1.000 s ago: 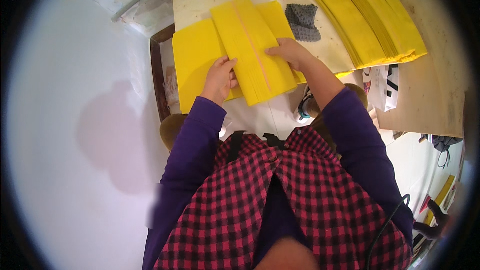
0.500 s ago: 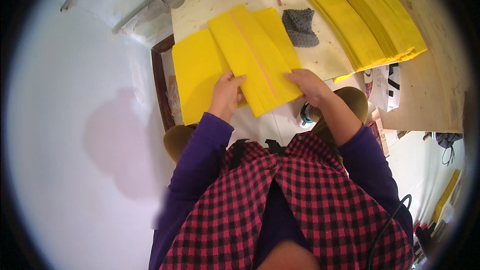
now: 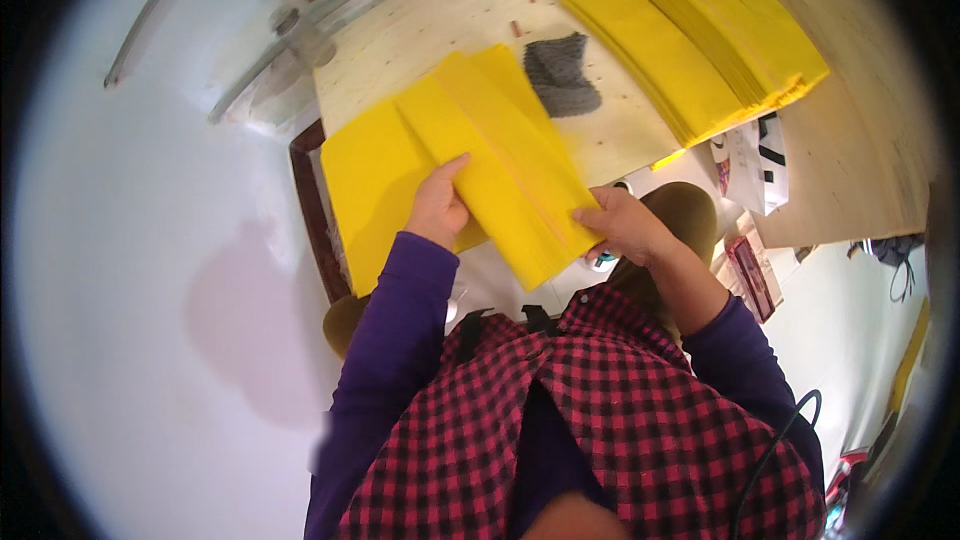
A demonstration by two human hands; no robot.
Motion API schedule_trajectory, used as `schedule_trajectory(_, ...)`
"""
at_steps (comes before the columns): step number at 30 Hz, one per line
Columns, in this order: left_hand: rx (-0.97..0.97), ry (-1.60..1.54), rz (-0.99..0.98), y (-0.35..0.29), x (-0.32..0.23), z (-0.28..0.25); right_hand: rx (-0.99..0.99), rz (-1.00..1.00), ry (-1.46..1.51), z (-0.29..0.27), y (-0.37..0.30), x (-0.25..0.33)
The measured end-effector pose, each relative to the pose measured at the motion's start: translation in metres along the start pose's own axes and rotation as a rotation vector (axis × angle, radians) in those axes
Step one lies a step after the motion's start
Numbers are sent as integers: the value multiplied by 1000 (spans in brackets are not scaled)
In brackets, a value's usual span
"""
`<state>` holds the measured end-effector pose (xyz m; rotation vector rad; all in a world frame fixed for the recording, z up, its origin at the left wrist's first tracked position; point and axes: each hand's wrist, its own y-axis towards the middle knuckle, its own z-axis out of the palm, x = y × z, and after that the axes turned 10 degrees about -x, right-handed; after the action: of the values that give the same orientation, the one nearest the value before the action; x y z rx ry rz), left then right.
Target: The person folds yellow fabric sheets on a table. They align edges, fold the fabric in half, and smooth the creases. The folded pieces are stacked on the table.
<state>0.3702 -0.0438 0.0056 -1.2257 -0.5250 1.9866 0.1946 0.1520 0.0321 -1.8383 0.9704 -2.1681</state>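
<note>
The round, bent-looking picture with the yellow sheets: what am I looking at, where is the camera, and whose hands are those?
There is no machine here. A person wears a wide fisheye camera on the head, looking down, so straight edges bend near the rim and the person's own arms, in purple sleeves, come in from below.

The left hand and the right hand both grip a folded yellow sheet at its near end, with pleats running along its length. It lies over the near edge of a pale wooden table.

Farther off on the table lies a stack of similar yellow sheets, and between the two a small piece of grey fabric. The red-and-black checked cloth at the bottom is the person's own clothing.
</note>
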Motion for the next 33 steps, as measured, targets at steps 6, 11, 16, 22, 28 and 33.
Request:
schedule_trajectory(6, 15, 55, 19, 6, 5, 31, -55, -117, -89, -29, -15, 5)
schedule_trajectory(11, 122, 16, 67, 7, 13, 82, -202, -173, -119, -71, -21, 17)
schedule_trajectory(16, 228, 34, 91, 21, 24, 150, -433, -295, -39, -118, -24, 25)
schedule_trajectory(22, 297, 84, -17, 56, 51, 223, -615, -341, 71, -176, -10, 30)
schedule_trajectory(28, 370, 126, 0, 98, 69, 268, -755, -298, -2, -216, 19, 38)
schedule_trajectory(33, 344, 181, 11, 132, 79, 293, -888, -325, 25, -231, 47, 39)
